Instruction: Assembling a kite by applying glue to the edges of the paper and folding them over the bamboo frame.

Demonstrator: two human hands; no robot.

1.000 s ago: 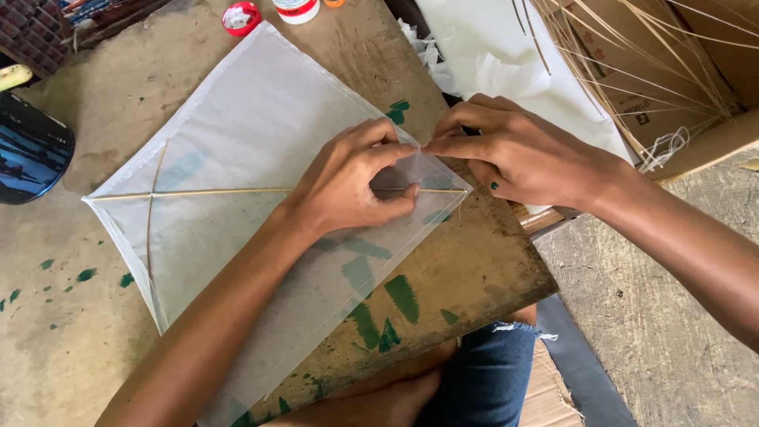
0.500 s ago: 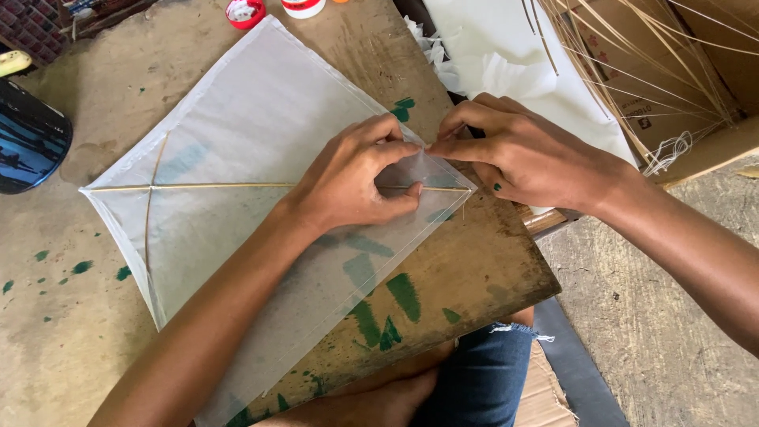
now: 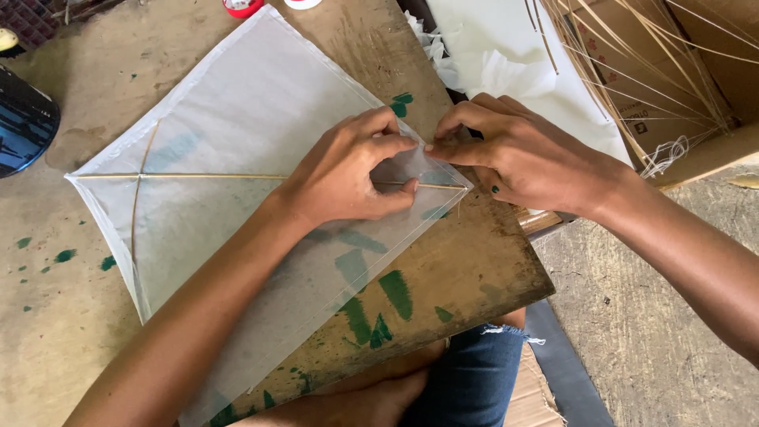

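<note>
A dark blue container sits at the left edge of the wooden board. A white paper kite lies flat across the board, its thin stick spine running toward the right corner. The left hand presses that corner, fingers curled narrow, pinching the paper and stick. The right hand meets it at the board's right edge, fingertips closed on the same kite corner. Thin bamboo sticks lie beyond the right edge.
</note>
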